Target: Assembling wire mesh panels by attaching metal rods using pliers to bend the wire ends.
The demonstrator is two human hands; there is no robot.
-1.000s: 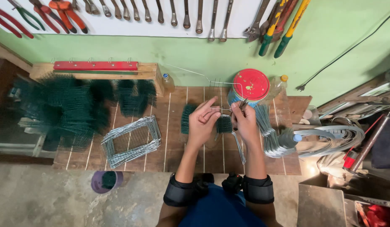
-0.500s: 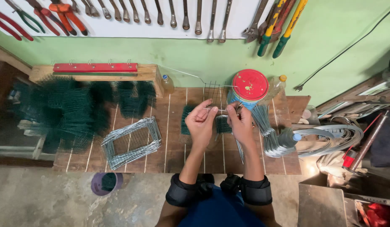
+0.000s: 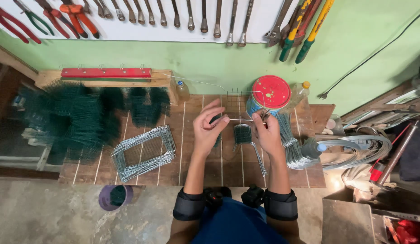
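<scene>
Over the wooden workbench (image 3: 196, 167), my left hand (image 3: 208, 128) and my right hand (image 3: 265, 131) pinch the two ends of a thin bare wire piece (image 3: 240, 119) held level between them. A small wire grid (image 3: 234, 100) stands up from that wire toward the wall. Just under my hands lies a small dark green mesh piece (image 3: 242, 133), and a long bent wire (image 3: 258, 158) runs back toward my body.
A tin with a red lid (image 3: 269, 93) stands behind my right hand. Bundles of cut wire (image 3: 291, 144) and wire coils (image 3: 354, 151) lie at the right. A stack of grey wire frames (image 3: 144, 152) and green mesh piles (image 3: 78, 119) fill the left. Tools hang on the wall (image 3: 201, 18).
Both hands have lifted and drawn slightly apart, away from my body. The wire piece now spans level between them, with its small grid standing toward the wall.
</scene>
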